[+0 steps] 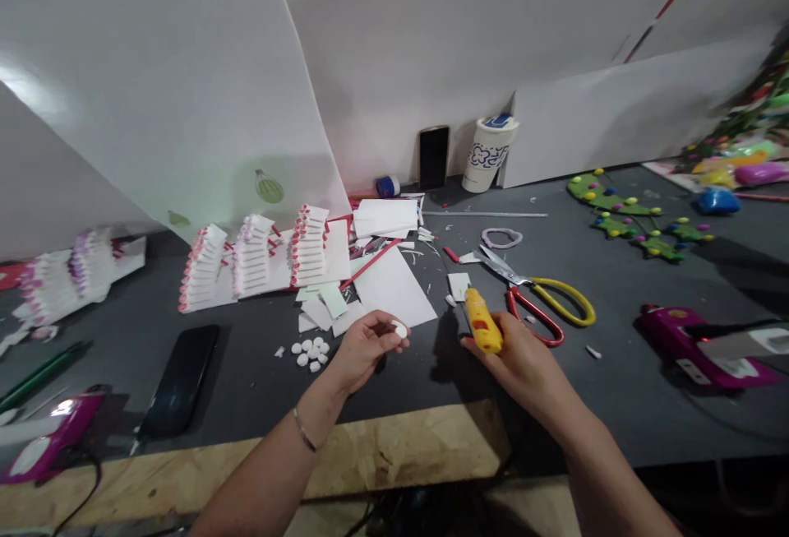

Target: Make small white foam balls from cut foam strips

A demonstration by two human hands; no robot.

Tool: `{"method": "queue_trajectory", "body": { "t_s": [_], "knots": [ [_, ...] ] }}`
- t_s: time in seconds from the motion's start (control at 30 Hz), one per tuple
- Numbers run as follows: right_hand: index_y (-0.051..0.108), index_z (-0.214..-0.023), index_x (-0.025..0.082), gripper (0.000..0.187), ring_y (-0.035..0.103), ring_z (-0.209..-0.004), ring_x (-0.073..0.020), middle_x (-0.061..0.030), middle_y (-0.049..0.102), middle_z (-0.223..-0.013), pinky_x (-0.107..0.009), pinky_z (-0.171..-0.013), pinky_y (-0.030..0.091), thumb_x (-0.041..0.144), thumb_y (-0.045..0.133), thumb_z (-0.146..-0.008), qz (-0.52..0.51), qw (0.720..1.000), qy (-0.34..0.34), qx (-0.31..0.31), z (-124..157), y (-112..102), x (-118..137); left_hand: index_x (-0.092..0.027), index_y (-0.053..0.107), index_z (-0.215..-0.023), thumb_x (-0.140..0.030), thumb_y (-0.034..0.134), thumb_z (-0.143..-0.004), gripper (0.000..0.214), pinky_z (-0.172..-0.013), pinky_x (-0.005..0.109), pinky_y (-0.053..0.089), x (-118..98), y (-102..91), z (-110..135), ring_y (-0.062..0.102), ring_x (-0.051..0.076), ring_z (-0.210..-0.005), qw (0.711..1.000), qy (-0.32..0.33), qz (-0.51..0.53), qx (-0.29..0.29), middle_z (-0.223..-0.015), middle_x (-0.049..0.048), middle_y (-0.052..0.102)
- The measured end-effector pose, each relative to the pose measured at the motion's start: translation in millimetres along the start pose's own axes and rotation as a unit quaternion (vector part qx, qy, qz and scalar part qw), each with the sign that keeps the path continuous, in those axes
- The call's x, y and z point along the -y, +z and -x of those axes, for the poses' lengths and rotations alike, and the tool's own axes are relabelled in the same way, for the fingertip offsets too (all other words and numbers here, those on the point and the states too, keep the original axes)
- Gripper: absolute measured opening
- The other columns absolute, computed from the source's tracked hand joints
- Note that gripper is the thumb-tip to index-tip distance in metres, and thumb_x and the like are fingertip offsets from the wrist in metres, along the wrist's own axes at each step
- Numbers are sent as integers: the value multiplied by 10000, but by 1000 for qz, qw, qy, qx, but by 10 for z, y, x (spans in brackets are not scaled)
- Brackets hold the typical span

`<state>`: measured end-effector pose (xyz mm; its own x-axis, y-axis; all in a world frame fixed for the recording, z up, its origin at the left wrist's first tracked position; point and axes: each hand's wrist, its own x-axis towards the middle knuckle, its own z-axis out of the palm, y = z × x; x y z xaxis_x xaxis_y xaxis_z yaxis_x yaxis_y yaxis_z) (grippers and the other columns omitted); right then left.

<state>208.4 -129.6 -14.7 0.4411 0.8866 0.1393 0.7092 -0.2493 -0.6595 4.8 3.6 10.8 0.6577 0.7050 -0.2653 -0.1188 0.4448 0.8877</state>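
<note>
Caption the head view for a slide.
Left hand pinches a white piece while right hand grips a yellow tool beside scissors.

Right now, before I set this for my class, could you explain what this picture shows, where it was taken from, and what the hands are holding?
No machine appears here: these are a person's two bare hands, seen from one camera worn on their head, looking forward and down. The left hand pinches a small white disc. The right hand grips a chunky yellow plastic tool, perhaps a craft knife. On the dark grey tabletop lie a small heap of white discs, a pair of scissors with yellow and red loop handles, and rows of stacked white strips with pink ends.
</note>
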Motion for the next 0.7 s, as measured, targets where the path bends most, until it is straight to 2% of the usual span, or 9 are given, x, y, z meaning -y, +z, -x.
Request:
{"method": "queue_trajectory", "body": {
  "t_s": [0.07,0.17,0.23,0.3,0.4,0.5,0.6,0.7],
  "knots": [
    [537,-979,152,341,636,-785,-270,-136,639,-880,-351,-644,500,464,556,-844,53,997,-50,-18,-11,56,-110,-132,651,-754,-273,860,-577,308,-585,201,458,4,6,14,623,111,-636,1000,7,-6,1,-728,26,674],
    [536,-1099,131,378,633,-913,-318,-179,639,-975,-421,-750,519,419,550,-855,105,987,-123,-15,-11,29,-232,-135,641,-766,-288,853,-585,318,-604,220,464,18,-3,25,617,114,-638,1000,19,-13,-4,-739,25,668],
    [528,-1179,147,421,601,-1035,-342,-204,609,-1123,-466,-833,503,413,563,-854,131,977,-166,-15,-24,-82,-196,-138,634,-768,-300,853,-580,332,-619,233,466,31,-17,25,613,118,-640,1000,23,-18,-6,-741,23,663],
    [549,-1184,177,377,562,-1118,-346,-196,575,-1224,-484,-889,480,396,540,-878,143,972,-185,-24,-68,-205,-39,-142,632,-773,-311,853,-574,342,-637,242,463,43,-30,22,607,119,-648,999,24,-31,-4,-741,18,655],
    [619,-1058,222,207,621,-993,-257,-113,647,-1067,-382,-838,506,314,498,-917,76,978,-195,-17,-182,-261,329,-146,639,-781,-316,843,-584,330,-662,246,454,53,-40,19,584,112,-663,997,30,-65,6,-758,11,647],
    [634,-1002,221,150,636,-877,-210,-79,666,-945,-322,-754,507,275,533,-906,20,971,-234,41,-282,-131,642,-147,645,-791,-323,824,-612,309,-679,247,445,50,-43,23,568,112,-680,993,43,-106,20,-762,8,644],
    [644,-957,218,108,625,-803,-202,-58,670,-860,-302,-680,481,241,577,-876,33,965,-251,66,-320,30,766,-145,643,-796,-346,810,-628,310,-688,253,442,48,-42,29,564,121,-691,989,52,-134,27,-759,12,642],
    [646,-888,213,80,620,-763,-190,-48,674,-814,-282,-651,459,203,568,-874,32,965,-249,70,-322,104,744,-147,645,-795,-349,809,-625,311,-693,257,444,56,-36,33,568,127,-693,988,46,-146,27,-764,16,647]
  ]
}}
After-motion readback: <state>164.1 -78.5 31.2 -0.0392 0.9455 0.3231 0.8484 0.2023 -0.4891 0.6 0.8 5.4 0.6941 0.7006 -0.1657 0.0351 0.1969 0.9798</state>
